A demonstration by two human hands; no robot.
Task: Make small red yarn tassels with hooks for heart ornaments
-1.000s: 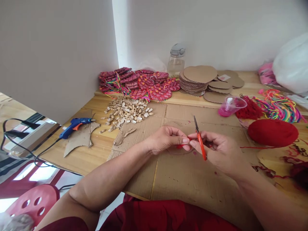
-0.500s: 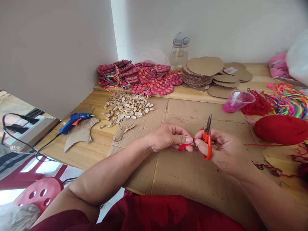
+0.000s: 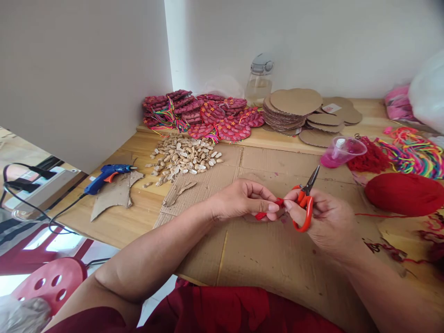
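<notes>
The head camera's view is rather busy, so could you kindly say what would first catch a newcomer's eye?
Probably it would be the orange-handled scissors in the right hand, near the small red piece that the left hand pinches. Next might come the red yarn ball at far right, and the heap of peanut shells left of centre.

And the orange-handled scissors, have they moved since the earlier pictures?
Yes: in the right hand, the orange-handled scissors have turned; their blades have swung rightward in the view, closer to the plastic cup.
</notes>
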